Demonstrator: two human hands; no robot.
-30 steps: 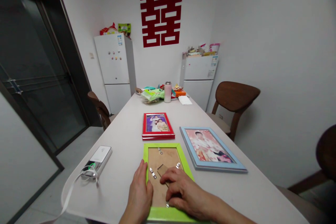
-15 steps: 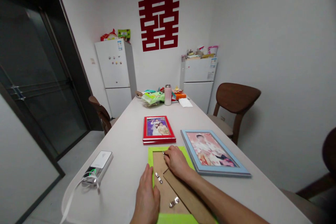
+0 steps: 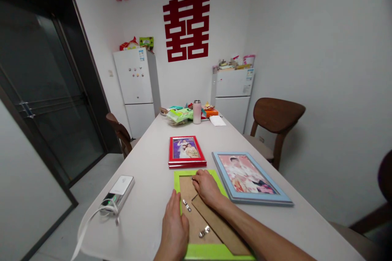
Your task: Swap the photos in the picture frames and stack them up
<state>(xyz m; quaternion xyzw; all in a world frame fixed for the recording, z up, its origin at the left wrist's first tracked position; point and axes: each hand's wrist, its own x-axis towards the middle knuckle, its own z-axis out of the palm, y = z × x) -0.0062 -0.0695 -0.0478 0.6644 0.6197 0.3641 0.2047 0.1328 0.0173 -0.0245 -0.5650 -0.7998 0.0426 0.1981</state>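
A lime-green picture frame [image 3: 180,176] lies face down on the white table [image 3: 147,195], its brown backing board [image 3: 196,220] up, with small metal clips along the edges. My left hand [image 3: 175,228] rests flat on the frame's left edge, fingers together and stretched out. My right hand [image 3: 207,187] reaches to the frame's far edge, fingers curled and pinching at a metal clip [image 3: 192,178] there. My right forearm lies across the board's stand.
A red-framed photo [image 3: 185,151] lies just beyond the green frame and a blue-framed photo [image 3: 249,176] to its right. A white power bank [image 3: 119,191] with a cable sits at the left. Snacks and a bottle [image 3: 197,111] stand at the far end. Brown chairs [image 3: 275,120] and two fridges surround the table.
My right hand went from the middle of the backing board to the clip at the frame's far edge and stays there. My left hand has kept its place on the left edge.
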